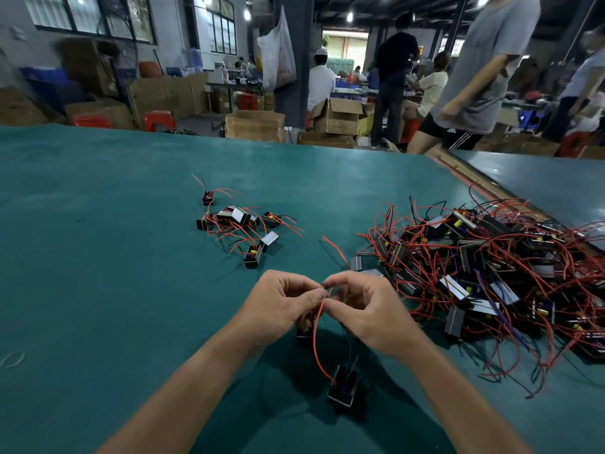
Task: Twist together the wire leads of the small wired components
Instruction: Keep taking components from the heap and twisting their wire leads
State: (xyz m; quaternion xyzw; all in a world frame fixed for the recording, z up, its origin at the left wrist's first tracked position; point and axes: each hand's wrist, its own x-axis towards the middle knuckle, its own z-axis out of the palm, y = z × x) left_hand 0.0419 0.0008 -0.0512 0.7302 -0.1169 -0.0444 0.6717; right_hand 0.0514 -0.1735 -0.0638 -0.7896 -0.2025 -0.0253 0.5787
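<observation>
My left hand (281, 304) and my right hand (366, 309) meet fingertip to fingertip above the green table (98, 257), both pinching the ends of thin wire leads. A red lead (316, 339) curves down from the pinch to a small black component (342, 386) hanging just below my hands. A second black component (303, 335) sits partly hidden under my left hand. Which leads belong to it I cannot tell.
A large tangled heap of black components with red leads (491, 273) covers the table's right side. A smaller group of several components (242, 227) lies ahead, left of centre. A rubber band (13, 359) lies at the far left. People walk and sit beyond the table's far edge.
</observation>
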